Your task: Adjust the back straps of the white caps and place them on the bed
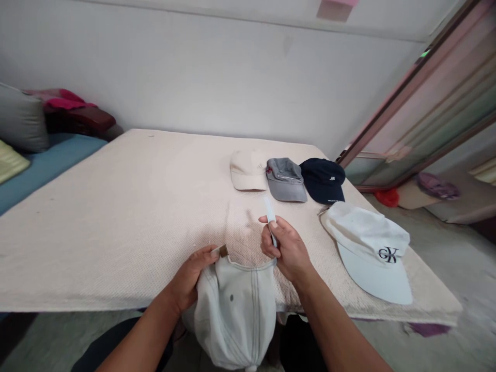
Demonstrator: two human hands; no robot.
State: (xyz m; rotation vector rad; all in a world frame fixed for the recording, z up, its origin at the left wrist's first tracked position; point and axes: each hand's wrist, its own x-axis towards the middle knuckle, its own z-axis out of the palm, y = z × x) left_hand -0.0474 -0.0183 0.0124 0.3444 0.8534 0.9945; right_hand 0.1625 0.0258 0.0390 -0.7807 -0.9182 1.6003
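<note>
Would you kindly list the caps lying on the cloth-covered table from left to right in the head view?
Cream cap → grey cap → navy cap → white cap with dark lettering.

We're in a home here, a bedroom by the look of it: a broad bed under a cream woven cover, set against a plain white wall. Off to one side, pillows and folded red bedding on a blue mattress; opposite, a sliding door.
</note>
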